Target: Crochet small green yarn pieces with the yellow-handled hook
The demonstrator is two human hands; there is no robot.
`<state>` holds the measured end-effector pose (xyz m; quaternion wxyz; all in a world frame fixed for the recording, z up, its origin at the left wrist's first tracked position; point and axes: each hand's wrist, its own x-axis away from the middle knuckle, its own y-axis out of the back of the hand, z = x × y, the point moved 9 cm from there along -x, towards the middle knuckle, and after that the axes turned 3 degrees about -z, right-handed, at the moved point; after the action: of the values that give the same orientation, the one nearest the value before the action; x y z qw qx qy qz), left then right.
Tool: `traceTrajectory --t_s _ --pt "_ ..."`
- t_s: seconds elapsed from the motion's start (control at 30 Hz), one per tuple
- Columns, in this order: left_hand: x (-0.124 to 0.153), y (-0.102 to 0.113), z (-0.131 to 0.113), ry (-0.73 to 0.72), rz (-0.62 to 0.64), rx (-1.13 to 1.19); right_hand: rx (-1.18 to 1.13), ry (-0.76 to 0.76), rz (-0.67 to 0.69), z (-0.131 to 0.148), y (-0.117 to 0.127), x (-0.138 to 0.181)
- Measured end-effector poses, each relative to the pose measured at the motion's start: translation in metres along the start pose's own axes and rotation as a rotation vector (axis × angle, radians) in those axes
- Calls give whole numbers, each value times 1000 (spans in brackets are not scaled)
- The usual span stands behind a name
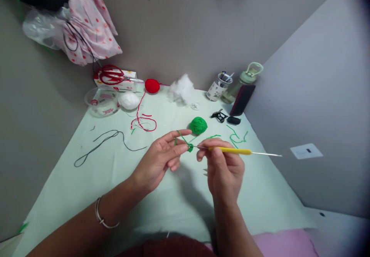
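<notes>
My left hand (163, 155) pinches a small green crochet piece (190, 147) between thumb and fingers. Green yarn runs over its raised index finger. In my right hand (227, 166) is a crochet hook (231, 150) with a yellow handle and a metal tip at each end, held like a pencil. The hook's left tip reaches the crochet piece; whether it sits inside a stitch is too small to tell. Just beyond both hands lies a ball of green yarn (198, 125).
At the back stand a pen jar (216, 90), a bottle (241, 81) and a phone (243, 99). Red scissors (112, 74) rest on a box, near a red yarn ball (152, 86), white yarn (129, 100) and white stuffing (182, 89). A black cord (108, 143) lies left.
</notes>
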<state>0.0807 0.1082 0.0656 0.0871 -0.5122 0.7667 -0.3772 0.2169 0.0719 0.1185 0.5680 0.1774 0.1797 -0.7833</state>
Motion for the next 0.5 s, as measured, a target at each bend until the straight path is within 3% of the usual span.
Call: traceTrajectory --t_s 0.07,0.17,0.37,0.5 --pt "1 -1 0 -27 -2 -59 5 -38 31 -4 -4 -1" --pt "1 2 2 -65 -31 -127 121 19 68 -2 -10 4" --pt "-2 5 7 -12 -52 -37 511 381 129 21 -20 19" --pt "-2 6 5 34 -49 54 194 146 -16 9 2 5"
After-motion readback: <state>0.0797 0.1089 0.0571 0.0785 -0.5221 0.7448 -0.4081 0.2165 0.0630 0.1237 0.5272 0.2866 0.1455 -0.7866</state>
